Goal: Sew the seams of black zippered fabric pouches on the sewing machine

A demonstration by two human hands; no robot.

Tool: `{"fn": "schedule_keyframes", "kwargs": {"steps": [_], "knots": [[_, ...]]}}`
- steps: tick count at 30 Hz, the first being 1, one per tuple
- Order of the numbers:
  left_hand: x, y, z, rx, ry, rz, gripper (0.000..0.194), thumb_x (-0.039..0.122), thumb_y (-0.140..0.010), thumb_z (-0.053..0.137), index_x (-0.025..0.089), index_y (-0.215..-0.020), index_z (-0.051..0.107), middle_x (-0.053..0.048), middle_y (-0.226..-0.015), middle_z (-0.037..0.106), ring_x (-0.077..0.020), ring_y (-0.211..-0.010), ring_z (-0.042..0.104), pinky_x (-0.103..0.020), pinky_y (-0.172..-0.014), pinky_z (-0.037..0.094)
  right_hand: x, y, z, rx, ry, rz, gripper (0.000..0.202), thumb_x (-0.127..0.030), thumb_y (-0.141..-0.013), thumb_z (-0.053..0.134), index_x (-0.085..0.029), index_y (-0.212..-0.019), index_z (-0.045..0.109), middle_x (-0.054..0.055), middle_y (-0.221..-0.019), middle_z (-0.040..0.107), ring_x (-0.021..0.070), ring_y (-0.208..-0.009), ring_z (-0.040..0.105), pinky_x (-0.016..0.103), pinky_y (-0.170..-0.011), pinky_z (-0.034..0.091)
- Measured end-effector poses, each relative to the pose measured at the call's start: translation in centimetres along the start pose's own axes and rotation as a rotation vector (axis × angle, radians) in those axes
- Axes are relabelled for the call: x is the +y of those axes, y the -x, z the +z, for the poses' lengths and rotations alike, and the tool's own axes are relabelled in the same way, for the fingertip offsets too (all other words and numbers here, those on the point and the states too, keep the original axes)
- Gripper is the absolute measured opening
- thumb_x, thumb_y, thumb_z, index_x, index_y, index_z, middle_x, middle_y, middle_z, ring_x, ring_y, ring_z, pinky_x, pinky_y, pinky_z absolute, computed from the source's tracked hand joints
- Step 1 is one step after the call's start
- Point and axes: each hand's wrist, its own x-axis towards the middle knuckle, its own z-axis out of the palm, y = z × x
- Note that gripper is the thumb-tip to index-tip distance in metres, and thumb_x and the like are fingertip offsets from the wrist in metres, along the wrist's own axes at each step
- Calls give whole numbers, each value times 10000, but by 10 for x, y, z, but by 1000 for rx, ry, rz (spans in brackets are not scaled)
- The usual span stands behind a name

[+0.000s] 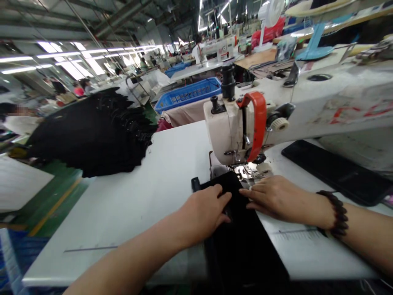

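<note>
A strip of black fabric (248, 250) runs from the table's front edge up to the lit presser foot of the white sewing machine (224, 135). On its upper left part rests my left hand (205, 213), thumb and forefinger spread apart over the cloth. My right hand (273, 198) lies palm down along the fabric's right edge, just in front of the presser foot (248, 172), its fingers stretched out. A dark beaded bracelet circles my right wrist. Both hands press on the cloth from above. The needle's tip cannot be made out.
A pile of black fabric pieces (92, 131) hangs over the white table's (172, 164) far left edge. The dark phone (334, 170) lies under the machine arm. Behind stand a blue basket (190, 94) and another sewing machine (219, 47). People sit further back.
</note>
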Motion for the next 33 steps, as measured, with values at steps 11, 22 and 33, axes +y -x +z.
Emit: {"fn": "schedule_keyframes", "kwargs": {"steps": [11,22,33], "knots": [[-22,4,8,37,150,249,426,208,-771,644,175,-1182,536,-109,-1340,427,-227,-1244,383,-397,-1029,338,-2,3,-2,-144,-44,-28,240,-266,-857,541,-153,-1062,593,8,-692,633,150,-578,574,289,-505,329],[-30,2,2,-12,104,250,427,138,-768,635,192,-1181,537,-79,-1352,416,-227,-1249,378,-377,-1022,352,-9,-2,0,-196,-2,30,284,-281,-850,556,-156,-1103,587,22,-687,642,159,-574,592,276,-498,340],[72,51,52,403,-64,229,293,126,-804,544,8,-1071,576,-170,-1159,576,-253,-1090,539,-324,-954,443,-58,26,-36,-329,-10,80,117,-173,-817,575,-174,-922,627,7,-654,595,166,-580,564,276,-519,359]]}}
